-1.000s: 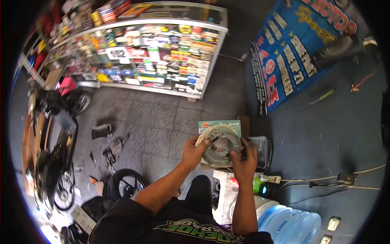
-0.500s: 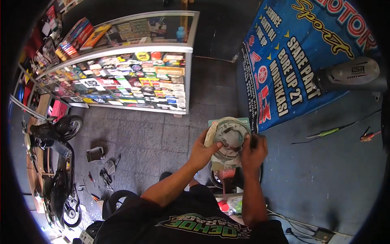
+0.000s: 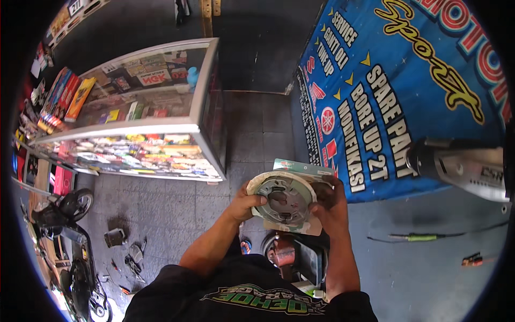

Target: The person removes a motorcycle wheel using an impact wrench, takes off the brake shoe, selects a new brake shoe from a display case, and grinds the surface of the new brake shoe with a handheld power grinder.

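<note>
My left hand (image 3: pixel 241 206) grips the left edge of a packaged pair of curved brake shoes (image 3: pixel 284 198), its thumb over the rim. My right hand (image 3: pixel 330 206) holds the right edge, fingers bent around it. The shoes form a ring with dark springs under clear plastic on a backing card (image 3: pixel 289 166) with a teal top. Below the package, between my forearms, are a reddish part and a dark tray (image 3: pixel 306 260), partly hidden.
A glass display case (image 3: pixel 196 107) full of small goods stands ahead-left. A motorbike (image 3: pixel 75 263) is at the left, with loose parts (image 3: pixel 115 236) on the floor beside it. On the right are a blue banner (image 3: pixel 354 53), an exhaust silencer (image 3: pixel 461 166) and a green-handled tool (image 3: pixel 424 237).
The view has swung up and toward the banner, which looks larger, and the display case sits lower. The package has shifted and tilted slightly, still between both hands.
</note>
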`<state>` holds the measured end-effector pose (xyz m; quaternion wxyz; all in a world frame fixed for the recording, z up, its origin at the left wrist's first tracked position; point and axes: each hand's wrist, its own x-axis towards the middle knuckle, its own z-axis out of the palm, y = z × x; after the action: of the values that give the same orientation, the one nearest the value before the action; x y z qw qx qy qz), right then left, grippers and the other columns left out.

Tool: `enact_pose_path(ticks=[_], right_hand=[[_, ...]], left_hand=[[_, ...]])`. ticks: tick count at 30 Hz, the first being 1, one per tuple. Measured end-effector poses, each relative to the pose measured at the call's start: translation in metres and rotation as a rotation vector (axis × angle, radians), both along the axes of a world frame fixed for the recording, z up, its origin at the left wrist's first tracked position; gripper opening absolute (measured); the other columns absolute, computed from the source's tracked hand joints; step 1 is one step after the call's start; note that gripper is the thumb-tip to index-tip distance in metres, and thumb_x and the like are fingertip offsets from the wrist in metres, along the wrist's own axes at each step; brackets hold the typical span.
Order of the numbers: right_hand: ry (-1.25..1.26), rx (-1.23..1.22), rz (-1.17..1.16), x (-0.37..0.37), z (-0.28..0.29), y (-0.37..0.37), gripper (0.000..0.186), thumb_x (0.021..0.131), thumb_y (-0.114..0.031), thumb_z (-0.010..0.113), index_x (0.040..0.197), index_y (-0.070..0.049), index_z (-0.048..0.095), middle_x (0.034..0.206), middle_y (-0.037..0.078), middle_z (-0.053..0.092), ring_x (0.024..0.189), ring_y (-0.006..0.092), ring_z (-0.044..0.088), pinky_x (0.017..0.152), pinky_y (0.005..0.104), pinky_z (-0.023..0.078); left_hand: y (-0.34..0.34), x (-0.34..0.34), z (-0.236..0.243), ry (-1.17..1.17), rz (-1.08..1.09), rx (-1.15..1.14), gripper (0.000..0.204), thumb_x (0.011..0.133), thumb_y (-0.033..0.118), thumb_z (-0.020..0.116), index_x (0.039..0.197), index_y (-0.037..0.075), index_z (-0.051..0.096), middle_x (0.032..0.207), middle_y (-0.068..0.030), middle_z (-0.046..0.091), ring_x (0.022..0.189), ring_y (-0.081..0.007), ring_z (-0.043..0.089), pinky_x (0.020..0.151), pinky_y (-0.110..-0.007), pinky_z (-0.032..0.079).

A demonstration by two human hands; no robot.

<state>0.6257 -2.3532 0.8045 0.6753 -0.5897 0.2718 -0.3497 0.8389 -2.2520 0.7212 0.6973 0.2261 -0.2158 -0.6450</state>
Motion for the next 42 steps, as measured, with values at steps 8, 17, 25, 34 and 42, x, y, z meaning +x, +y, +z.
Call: enact_pose_path(ticks=[8,17,25,34,42], right_hand=[[0.349,-0.176,-0.021,0.066,0.019,-0.119,0.081,0.071,-0.002,0.085,0.138,0.005,0.041,0.136,0.019,0.053,0.128,0.0267,0.052,0.107,0.0384,0.043],[0.318,-0.036,-0.381,0.129,0.009,-0.279,0.06,0.079,0.005,0.075,0.132,0.006,0.046,0.12,0.017,0.063,0.108,0.0214,0.063,0.094,0.0325,0.05],[0.256,0.022,-0.291,0.187,-0.024,-0.458,0.035,0.09,-0.023,0.069,0.113,0.0,0.055,0.103,0.008,0.064,0.093,0.0136,0.058,0.079,0.029,0.048],[0.362,-0.403,-0.205,0.33,-0.027,-0.607,0.041,0.092,-0.008,0.057,0.13,0.007,0.05,0.12,0.021,0.062,0.11,0.0258,0.061,0.096,0.0354,0.047],[0.55,-1.064,-0.498,0.442,-0.035,-0.683,0.037,0.095,-0.014,0.056,0.127,0.003,0.06,0.12,0.027,0.061,0.11,0.0392,0.059,0.097,0.0446,0.046]], left_hand=[[-0.175,0.065,-0.011,0.145,-0.129,0.033,0.065,0.072,0.013,0.071,0.132,-0.002,0.052,0.118,-0.0174,0.065,0.108,-0.0276,0.065,0.096,-0.041,0.053],[-0.366,0.11,-0.025,0.041,-0.197,0.147,0.049,0.084,0.021,0.07,0.123,-0.005,0.057,0.111,-0.0151,0.068,0.096,-0.0239,0.069,0.086,-0.036,0.057],[-0.512,0.187,-0.02,-0.077,0.054,0.252,0.029,0.094,0.017,0.065,0.113,-0.005,0.065,0.1,-0.0092,0.07,0.085,-0.0144,0.068,0.078,-0.03,0.056],[-0.615,0.285,0.014,-0.727,0.533,0.36,0.041,0.103,0.037,0.049,0.117,-0.001,0.056,0.103,-0.0134,0.066,0.096,-0.0161,0.059,0.085,-0.032,0.048],[-0.685,0.357,0.017,-0.67,0.773,0.323,0.035,0.105,0.034,0.046,0.1,0.002,0.059,0.084,-0.0046,0.062,0.081,-0.0118,0.054,0.073,-0.032,0.047]])
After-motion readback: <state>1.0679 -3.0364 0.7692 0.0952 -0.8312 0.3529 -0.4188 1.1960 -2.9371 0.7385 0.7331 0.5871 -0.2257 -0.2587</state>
